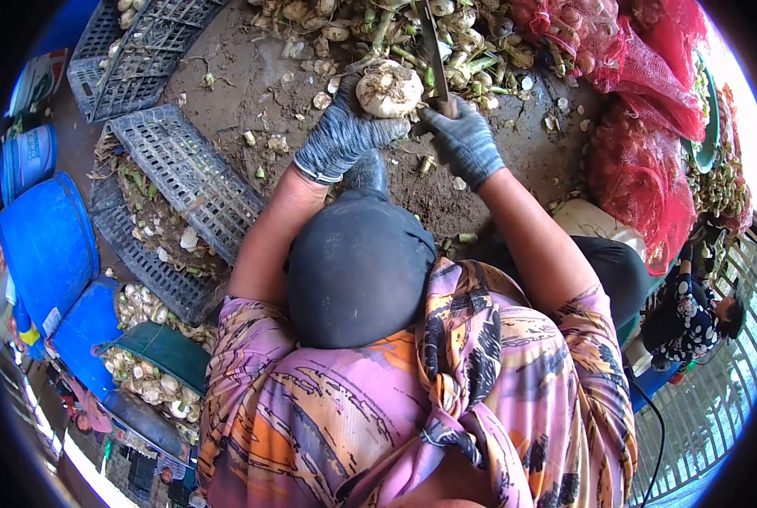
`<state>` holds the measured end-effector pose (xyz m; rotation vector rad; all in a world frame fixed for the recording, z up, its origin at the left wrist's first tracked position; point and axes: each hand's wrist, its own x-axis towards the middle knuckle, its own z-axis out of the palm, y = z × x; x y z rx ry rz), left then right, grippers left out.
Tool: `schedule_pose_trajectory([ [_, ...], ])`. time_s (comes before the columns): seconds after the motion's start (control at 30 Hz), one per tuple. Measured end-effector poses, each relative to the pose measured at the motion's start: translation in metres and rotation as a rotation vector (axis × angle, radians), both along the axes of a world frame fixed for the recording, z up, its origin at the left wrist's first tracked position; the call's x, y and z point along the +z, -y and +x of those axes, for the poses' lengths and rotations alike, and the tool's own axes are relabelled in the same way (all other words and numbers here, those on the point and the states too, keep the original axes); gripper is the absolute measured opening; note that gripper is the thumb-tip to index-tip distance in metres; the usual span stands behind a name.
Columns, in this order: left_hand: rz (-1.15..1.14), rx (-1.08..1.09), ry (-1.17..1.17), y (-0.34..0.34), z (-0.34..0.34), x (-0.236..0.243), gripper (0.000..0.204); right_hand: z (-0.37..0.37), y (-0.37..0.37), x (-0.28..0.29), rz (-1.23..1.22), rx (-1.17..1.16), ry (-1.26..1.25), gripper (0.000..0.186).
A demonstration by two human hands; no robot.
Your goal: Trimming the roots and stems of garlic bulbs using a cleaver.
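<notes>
Gripping a pale bulb [389, 90], the gloved left hand [342, 135] curls around it, seen from the head view. The right hand [463, 142] is closed on a knife [434, 55], its blade just beside the bulb, pointing toward heaped bulbs [334, 32].

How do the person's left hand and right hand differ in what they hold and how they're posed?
The left hand holds a pale bulb; the right hand holds a knife, blade pointing away from the body. The left hand is spread around the bulb, thumb along its near side; the right hand is closed on the handle. Both wear grey gloves.
</notes>
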<state>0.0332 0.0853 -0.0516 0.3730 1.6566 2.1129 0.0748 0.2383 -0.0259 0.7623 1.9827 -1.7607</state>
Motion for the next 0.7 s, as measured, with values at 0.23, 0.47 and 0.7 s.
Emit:
schedule_pose_trajectory([
  [0.23,-0.251,-0.235,0.097,0.018,-0.008,-0.026,0.06,0.018,-0.015,0.051,0.838,0.685,-0.497,0.018],
  [0.47,-0.213,-0.125,-0.166,0.018,0.007,-0.021,0.068,0.017,-0.009,0.041,0.926,0.824,-0.399,0.016],
  [0.7,-0.075,-0.039,-0.212,0.006,0.014,-0.013,0.041,0.015,-0.016,0.01,0.971,0.814,-0.473,0.013],
])
